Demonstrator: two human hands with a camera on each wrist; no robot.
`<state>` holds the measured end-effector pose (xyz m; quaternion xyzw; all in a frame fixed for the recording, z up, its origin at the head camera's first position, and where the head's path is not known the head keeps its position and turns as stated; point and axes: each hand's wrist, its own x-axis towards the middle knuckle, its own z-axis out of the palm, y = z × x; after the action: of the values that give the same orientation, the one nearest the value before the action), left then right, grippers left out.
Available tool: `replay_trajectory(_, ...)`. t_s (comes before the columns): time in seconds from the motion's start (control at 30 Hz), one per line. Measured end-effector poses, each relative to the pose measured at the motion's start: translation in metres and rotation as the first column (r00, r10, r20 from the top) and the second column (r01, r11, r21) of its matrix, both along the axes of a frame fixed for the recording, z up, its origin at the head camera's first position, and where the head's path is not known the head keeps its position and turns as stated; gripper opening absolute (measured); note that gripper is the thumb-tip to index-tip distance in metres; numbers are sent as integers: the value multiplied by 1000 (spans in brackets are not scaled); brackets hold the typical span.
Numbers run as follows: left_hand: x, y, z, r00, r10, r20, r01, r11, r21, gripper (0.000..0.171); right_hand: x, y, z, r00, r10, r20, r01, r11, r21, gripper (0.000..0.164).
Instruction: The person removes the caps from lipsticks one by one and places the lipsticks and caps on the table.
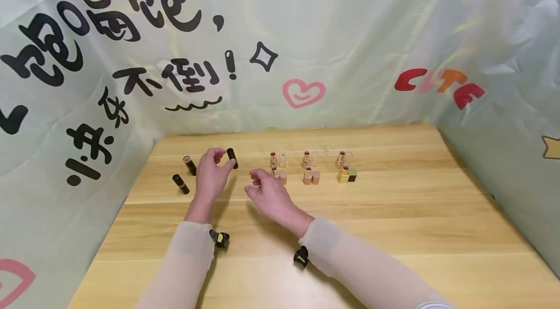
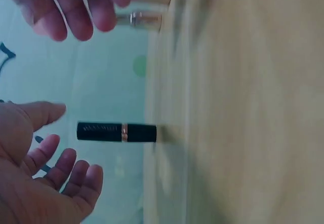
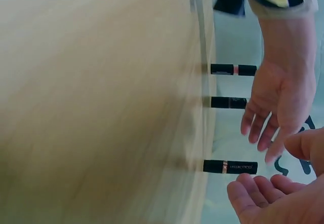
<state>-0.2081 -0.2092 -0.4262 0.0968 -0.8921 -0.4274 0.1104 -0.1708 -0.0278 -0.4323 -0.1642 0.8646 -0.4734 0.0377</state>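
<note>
A closed black lipstick [image 1: 232,158] with a thin rose-gold band stands upright on the table. My left hand [image 1: 211,173] is beside it, fingers loosely bent and holding nothing; in the left wrist view the lipstick [image 2: 114,132] shows whole, just beyond the spread thumb and fingers. To its right hovers my right hand [image 1: 272,197], relaxed and holding nothing, its fingertips overlapping the nearest uncapped lipstick [image 1: 274,172] in the head view. In the right wrist view, the right hand's fingers [image 3: 242,193] are near the black lipstick's upper end [image 3: 243,167].
Two more black lipsticks [image 1: 189,165] [image 1: 181,184] stand left of my left hand. Several uncapped lipsticks [image 1: 306,159] with caps beside them stand in two rows on the right, including a gold one [image 1: 343,175] with a dark cap [image 1: 352,175]. Printed cloth walls [image 1: 350,56] surround the wooden table [image 1: 393,231].
</note>
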Motion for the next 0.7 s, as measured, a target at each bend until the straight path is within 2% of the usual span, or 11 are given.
replay_trajectory(0.17,-19,-7,-3,998,-37,47,34,997,66,60,0,-8,-5,999,28,-18,-27,998,61,52)
replay_trajectory(0.3,-27,-9,-9,997,-41,68,34,995,94,64,-1,-12,-9,999,35,-34,-32,996,82,57)
replay_trajectory(0.53,-35,-9,-18,989,-76,125,61,991,119,59,-4,-19,-13,999,31,-15,-30,994,102,58)
replay_trajectory(0.7,-36,-9,-22,984,-68,166,51,993,105,60,-5,-23,-14,1000,24,-16,-22,993,113,57)
